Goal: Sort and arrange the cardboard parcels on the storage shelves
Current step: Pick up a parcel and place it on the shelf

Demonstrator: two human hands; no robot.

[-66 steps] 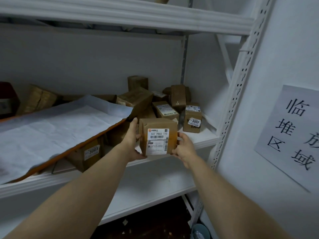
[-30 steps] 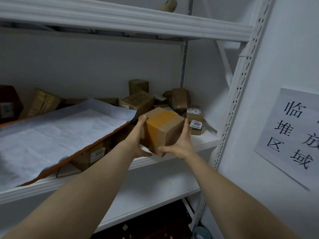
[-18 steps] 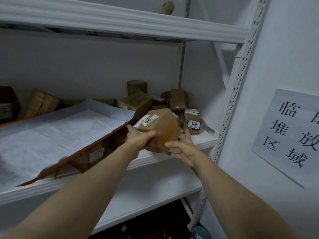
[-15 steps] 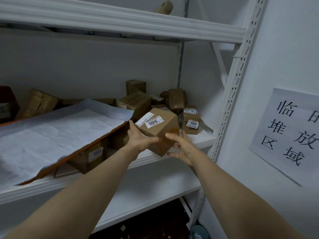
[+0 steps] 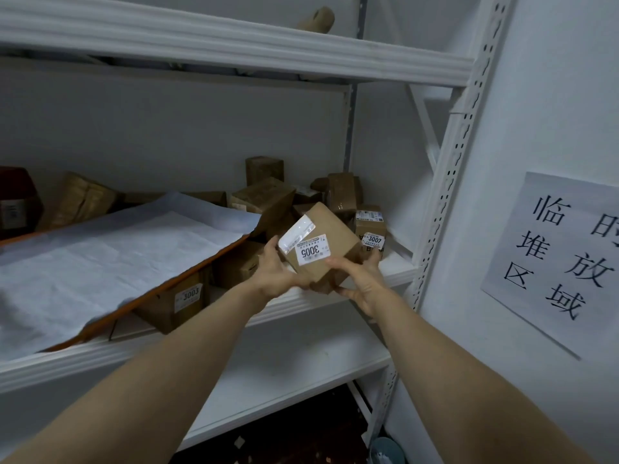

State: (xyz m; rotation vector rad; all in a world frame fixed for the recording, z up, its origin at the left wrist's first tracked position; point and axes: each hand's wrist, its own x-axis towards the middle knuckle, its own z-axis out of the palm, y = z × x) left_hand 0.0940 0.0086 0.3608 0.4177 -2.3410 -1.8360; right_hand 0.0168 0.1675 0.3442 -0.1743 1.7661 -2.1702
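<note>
Brown cube-shaped cardboard parcel [image 5: 338, 239] turned, sticker up

Parcel tilted over near edge of white metal shelf [image 5: 395, 264], left hand [image 5: 276, 272] and right hand [image 5: 360, 279] both gripping it. Just rotated: 3005 sticker [image 5: 313, 251] now faces up, so probably ready to sort.

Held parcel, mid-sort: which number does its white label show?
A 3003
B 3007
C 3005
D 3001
C: the label on the parcel, gripped by the left hand and right hand, reads 3005, upside down; the 3003 box and 3007 box sit on the shelf.
</note>
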